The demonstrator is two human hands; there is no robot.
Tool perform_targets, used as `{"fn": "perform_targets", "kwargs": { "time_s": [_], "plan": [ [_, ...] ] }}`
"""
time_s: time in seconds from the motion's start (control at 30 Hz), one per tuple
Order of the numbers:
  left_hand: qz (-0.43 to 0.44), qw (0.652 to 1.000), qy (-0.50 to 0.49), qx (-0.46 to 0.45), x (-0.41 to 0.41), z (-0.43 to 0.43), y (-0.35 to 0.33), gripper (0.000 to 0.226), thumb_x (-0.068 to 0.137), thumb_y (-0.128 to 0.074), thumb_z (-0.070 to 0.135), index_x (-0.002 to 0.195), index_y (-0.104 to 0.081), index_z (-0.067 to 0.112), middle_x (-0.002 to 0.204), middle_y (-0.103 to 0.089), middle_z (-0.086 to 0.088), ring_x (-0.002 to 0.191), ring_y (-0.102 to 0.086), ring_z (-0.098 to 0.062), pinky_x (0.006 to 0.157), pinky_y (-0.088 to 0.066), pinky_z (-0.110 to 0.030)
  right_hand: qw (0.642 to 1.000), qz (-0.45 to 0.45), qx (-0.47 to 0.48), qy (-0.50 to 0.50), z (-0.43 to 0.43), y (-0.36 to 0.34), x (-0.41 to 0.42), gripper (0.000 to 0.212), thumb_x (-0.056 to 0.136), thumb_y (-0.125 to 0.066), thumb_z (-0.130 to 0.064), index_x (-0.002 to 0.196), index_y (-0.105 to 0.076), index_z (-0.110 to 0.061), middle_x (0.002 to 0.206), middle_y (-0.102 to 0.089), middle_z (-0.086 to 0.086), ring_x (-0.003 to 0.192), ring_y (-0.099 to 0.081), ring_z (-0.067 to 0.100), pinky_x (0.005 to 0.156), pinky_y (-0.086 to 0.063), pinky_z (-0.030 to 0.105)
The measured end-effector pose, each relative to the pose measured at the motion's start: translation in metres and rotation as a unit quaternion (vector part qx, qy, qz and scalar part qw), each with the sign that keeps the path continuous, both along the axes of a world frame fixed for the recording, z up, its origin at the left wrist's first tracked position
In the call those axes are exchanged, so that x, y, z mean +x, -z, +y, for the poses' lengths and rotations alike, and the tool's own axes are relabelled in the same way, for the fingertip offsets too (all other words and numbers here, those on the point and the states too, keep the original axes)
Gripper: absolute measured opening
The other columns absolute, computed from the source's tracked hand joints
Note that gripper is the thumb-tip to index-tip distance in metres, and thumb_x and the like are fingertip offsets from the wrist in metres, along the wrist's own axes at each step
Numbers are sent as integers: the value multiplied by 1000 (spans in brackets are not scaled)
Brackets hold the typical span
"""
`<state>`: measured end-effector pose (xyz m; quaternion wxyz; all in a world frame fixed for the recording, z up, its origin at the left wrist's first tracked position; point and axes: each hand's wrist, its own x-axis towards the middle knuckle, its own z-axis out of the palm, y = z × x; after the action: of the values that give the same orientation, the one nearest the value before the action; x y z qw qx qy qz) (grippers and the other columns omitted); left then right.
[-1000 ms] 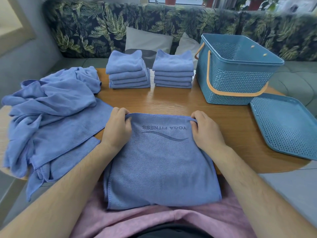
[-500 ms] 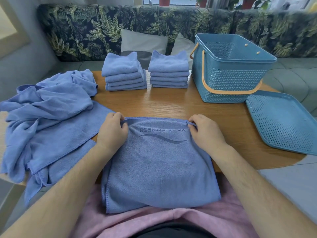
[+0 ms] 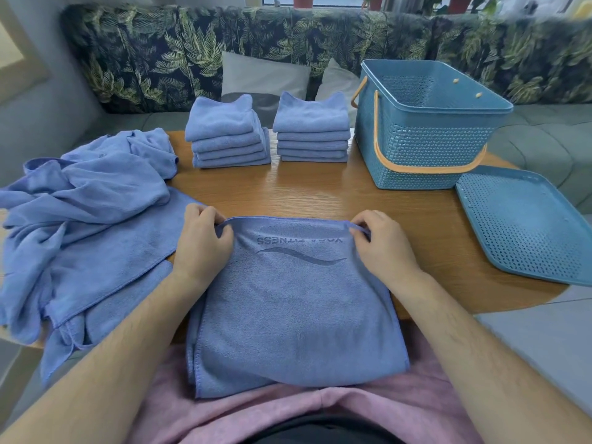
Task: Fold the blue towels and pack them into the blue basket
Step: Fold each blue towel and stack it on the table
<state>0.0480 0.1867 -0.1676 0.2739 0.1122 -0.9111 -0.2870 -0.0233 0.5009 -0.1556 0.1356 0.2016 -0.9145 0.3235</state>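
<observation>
Both hands, left hand point(image 3: 201, 245) and right hand point(image 3: 382, 248), close their grip on the far corners of a blue towel point(image 3: 294, 309) (logo upside down) lying at the desk's point(image 3: 320, 193) near edge.

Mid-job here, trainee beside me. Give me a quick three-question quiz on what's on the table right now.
1. True or false: the perforated lid lies on the table, off the blue basket.
2. What do the left hand and right hand pinch? A) the far edge of the printed towel; B) the basket's orange handle; C) the crumpled towel pile.
3. How many stacks of folded towels stand on the table?
Key: 1 true; 2 A; 3 two.
</observation>
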Motion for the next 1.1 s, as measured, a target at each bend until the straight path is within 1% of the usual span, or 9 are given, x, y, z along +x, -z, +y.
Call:
{"fn": "perform_targets", "kwargs": {
  "time_s": [0.13, 0.23, 0.33, 0.43, 0.6, 0.67, 0.87, 1.0, 1.1],
  "plan": [
    [5, 1000, -10, 7, -2, -4, -2, 2, 89, -58, 7, 89, -57, 7, 96, -53, -8, 85, -53, -20, 76, -37, -24, 998, -25, -30, 39, 5, -6, -4, 9, 98, -58, -19, 90, -63, -18, 74, -58, -8, 71, -54, 8, 62, -41, 31],
    [-14, 999, -22, 18, -6, -6, -1, 3, 89, -58, 6, 92, -58, 4, 92, -59, -7, 92, -54, -24, 76, -33, -24, 999, -40, -15, 33, 1, -4, -7, 6, 96, -61, -19, 91, -65, -18, 83, -61, -6, 75, -56, 13, 68, -47, 36],
    [-42, 999, -21, 28, -9, -4, -1, 2, 88, -58, 6, 88, -57, 5, 88, -62, -9, 87, -54, -24, 74, -34, -28, 998, -54, 9, 14, -4, 1, -9, 10, 98, -60, -17, 103, -68, -14, 97, -54, -5, 82, -52, 13, 73, -39, 29],
    [-50, 999, -11, 15, -10, -3, -1, 4, 86, -57, 4, 84, -55, 6, 88, -61, -11, 88, -53, -26, 72, -33, -28, 997, -71, 20, 19, -5, 1, -9, 15, 100, -57, -18, 105, -67, -9, 101, -53, 2, 88, -54, 20, 75, -41, 32],
    [-42, 999, -5, 24, -5, 1, -5, 8, 85, -58, 3, 84, -52, 9, 87, -63, -8, 83, -56, -26, 73, -44, -40, 996, -53, 68, 33, -6, 4, -5, 14, 103, -50, -18, 102, -62, -12, 98, -52, -1, 89, -53, 22, 74, -40, 35],
    [-21, 999, -6, 26, -2, 0, -6, 8, 84, -59, 6, 84, -52, 10, 81, -62, -3, 79, -57, -24, 72, -47, -42, 998, -29, 33, 44, -2, 2, -3, 12, 104, -47, -16, 102, -59, -13, 99, -50, 0, 90, -49, 21, 76, -36, 34],
    [18, 994, 14, 105, 3, 2, -13, 11, 86, -62, 6, 85, -54, 13, 83, -59, -4, 77, -56, -19, 71, -46, -29, 992, -68, -96, 47, 3, -13, -1, 8, 105, -46, -13, 99, -51, -15, 90, -56, -1, 85, -50, 18, 70, -33, 32],
    [48, 991, 19, 127, 6, 3, -18, 14, 83, -65, -1, 85, -57, 11, 91, -62, -6, 81, -57, -16, 72, -43, -14, 986, -105, -119, 42, 1, -14, 1, 8, 100, -57, -13, 94, -57, -17, 87, -59, -9, 79, -53, 4, 65, -35, 16],
    [59, 987, 15, 146, 9, 2, -21, 14, 83, -66, -2, 84, -59, 10, 102, -64, -4, 88, -60, -12, 73, -43, -8, 983, -111, -140, 51, 3, -15, -1, 7, 95, -66, -15, 91, -62, -19, 89, -64, -10, 80, -57, 2, 72, -41, 21]
  ]
}}
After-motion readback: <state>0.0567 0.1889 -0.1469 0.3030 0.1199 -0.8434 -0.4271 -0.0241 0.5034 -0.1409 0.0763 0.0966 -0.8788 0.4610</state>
